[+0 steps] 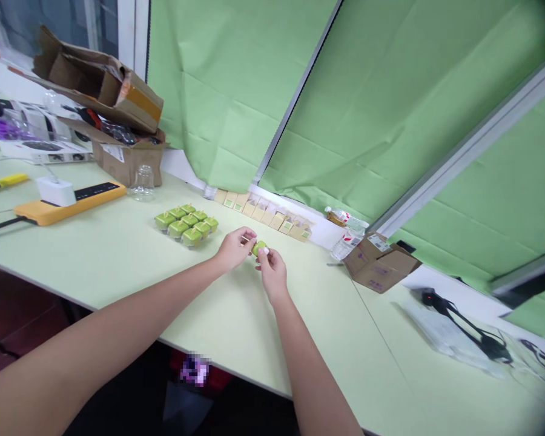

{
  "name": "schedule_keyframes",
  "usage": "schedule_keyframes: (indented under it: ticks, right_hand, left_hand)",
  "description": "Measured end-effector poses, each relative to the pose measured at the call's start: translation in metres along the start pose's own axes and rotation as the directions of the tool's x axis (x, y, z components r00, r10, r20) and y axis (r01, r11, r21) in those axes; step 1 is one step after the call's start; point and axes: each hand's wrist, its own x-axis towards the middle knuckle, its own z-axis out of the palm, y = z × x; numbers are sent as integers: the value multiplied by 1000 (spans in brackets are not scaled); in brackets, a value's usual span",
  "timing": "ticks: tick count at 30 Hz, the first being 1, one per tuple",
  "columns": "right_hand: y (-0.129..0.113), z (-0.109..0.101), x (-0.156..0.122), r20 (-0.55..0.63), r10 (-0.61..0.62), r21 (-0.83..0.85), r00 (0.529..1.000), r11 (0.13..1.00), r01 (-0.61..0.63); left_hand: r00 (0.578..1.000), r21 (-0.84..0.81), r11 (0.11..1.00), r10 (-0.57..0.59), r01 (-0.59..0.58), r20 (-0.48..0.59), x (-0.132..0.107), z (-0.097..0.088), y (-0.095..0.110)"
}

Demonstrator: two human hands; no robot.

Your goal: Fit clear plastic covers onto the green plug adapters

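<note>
Pale bench (118,260), green curtains (218,91).
Left hand (233,248), right hand (272,274) pinching one green cube (259,247) for steadiness; matching cubes (186,223) clustered at ten o'clock.

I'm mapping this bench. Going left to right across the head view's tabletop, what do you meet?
Orange power strip → clear glass jar → cluster of green pieces → left hand → held green piece → right hand → plastic bottle → small cardboard box → black cable.
</note>
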Motion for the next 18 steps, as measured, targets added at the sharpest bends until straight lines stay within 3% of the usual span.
schedule_keyframes:
  ticks: [5,11,18]
  right_hand:
    - [-2,-7,3,-27,92,154,995,984,-86]
    - [-4,-8,1,17,102,214,995,971,-103]
    - [-3,-7,1,20,119,256,993,959,-120]
  left_hand:
    - [985,198,968,132,-151,107,-13,-1,11]
    - [899,374,850,227,-370,373,-27,-2,23]
    - [895,364,852,231,-376,382,-27,2,17]
